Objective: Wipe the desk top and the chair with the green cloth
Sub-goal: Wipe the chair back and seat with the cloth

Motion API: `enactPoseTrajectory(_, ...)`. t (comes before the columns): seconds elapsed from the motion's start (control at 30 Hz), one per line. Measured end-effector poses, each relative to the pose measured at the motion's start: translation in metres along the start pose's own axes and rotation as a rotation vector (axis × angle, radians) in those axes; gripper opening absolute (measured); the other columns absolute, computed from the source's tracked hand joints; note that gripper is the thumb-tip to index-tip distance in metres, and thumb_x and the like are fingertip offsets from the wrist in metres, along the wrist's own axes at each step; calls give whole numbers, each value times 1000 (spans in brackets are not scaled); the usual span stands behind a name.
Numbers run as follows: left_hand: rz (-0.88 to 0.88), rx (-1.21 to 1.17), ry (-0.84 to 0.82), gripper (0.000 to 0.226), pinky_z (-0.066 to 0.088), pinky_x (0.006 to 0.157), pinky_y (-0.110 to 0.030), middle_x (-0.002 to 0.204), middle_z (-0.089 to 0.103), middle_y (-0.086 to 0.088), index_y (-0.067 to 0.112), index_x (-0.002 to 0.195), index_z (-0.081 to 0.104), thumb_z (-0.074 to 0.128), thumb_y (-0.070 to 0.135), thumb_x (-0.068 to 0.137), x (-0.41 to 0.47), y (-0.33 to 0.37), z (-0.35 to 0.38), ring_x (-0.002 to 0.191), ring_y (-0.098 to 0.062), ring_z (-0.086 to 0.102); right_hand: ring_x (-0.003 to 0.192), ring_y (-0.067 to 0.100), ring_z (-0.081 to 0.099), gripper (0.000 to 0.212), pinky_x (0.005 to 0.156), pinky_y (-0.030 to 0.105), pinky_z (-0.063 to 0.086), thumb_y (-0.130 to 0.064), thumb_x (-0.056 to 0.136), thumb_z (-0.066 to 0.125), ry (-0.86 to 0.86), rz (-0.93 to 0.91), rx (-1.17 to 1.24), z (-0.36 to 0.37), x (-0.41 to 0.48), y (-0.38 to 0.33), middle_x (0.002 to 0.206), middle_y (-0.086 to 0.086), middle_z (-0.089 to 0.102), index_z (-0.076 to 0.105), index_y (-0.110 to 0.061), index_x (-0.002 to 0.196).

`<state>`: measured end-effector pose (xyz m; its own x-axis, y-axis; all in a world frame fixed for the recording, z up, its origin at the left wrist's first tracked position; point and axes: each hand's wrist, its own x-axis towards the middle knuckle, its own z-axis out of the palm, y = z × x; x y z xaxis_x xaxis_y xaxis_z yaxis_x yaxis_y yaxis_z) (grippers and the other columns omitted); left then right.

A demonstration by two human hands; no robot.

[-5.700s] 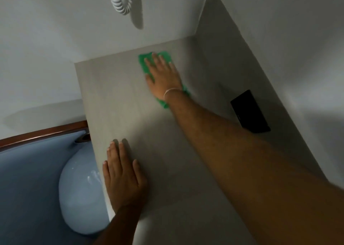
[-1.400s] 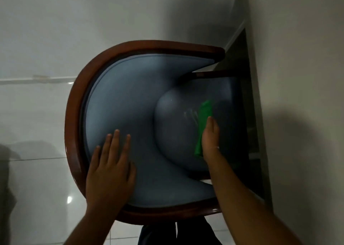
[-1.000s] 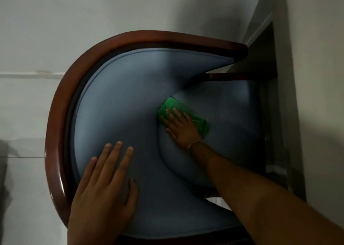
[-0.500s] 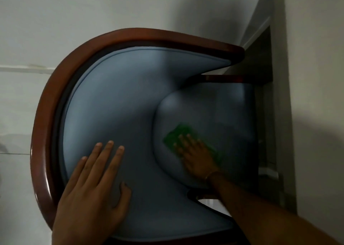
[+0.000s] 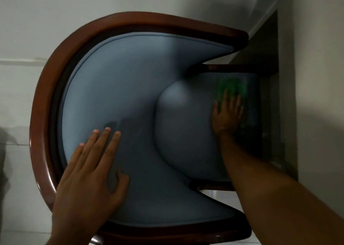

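Observation:
I look straight down on a chair with blue padding [image 5: 130, 88] and a curved dark wood frame [image 5: 42, 103]. My right hand [image 5: 228, 114] lies flat on the green cloth [image 5: 232, 88], pressing it onto the far part of the seat cushion [image 5: 182, 129], close under the desk edge. The cloth is blurred and partly hidden beneath my fingers. My left hand [image 5: 89, 181] rests flat, fingers apart, on the padded backrest at the near left.
The desk top [image 5: 316, 77] runs down the right side, its edge overhanging the front of the seat. Pale floor tiles [image 5: 16, 170] surround the chair on the left and at the back.
My right hand has slid the cloth from the seat's middle toward its far right part under the desk. The left hand has stayed on the backrest.

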<state>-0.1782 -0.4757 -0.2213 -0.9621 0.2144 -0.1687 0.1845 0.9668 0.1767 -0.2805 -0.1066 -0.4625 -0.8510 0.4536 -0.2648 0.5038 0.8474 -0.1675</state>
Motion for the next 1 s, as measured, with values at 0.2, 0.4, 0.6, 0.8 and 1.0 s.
enactPoseTrajectory(0.2, -31, -9, -11, 87, 19, 136, -43, 177, 33, -4, 21, 170, 32, 54, 41, 88, 3, 4, -7, 166, -23, 26, 159, 41, 23, 68, 126, 63, 24, -47, 101, 36, -107, -195, -104, 20, -121, 41, 167, 20, 35, 36, -17, 162)
enactPoseTrajectory(0.4, -30, 2, -33, 87, 14, 137, -38, 178, 31, -4, 22, 171, 29, 53, 43, 89, 1, 4, -8, 167, -23, 24, 154, 26, 39, 51, 120, 50, 41, -39, 104, 50, -217, -1190, -166, 43, -140, -55, 165, -1, 44, 54, -25, 152)
enactPoseTrajectory(0.6, -21, 24, -20, 88, 10, 137, -36, 178, 32, -5, 22, 171, 27, 51, 44, 90, 2, 1, -6, 167, -22, 23, 157, 28, 34, 55, 126, 50, 30, -42, 106, 46, -218, -1198, -120, 35, -80, -72, 168, 3, 39, 45, -23, 158)
enactPoseTrajectory(0.8, -22, 19, -35, 88, 8, 137, -36, 179, 29, -5, 21, 171, 26, 52, 44, 90, -1, 3, -6, 168, -23, 20, 160, 34, 21, 73, 130, 51, 14, -55, 102, 40, -97, -344, -45, 1, 33, -52, 171, 13, 29, 29, -19, 165)
enactPoseTrajectory(1.0, -14, 15, -30, 89, 15, 137, -43, 178, 31, -6, 20, 171, 27, 53, 42, 89, 0, 4, -6, 167, -24, 22, 162, 37, 13, 70, 131, 53, 11, -42, 106, 45, 61, 235, 119, -5, -35, 43, 174, 14, 18, 20, -20, 167)
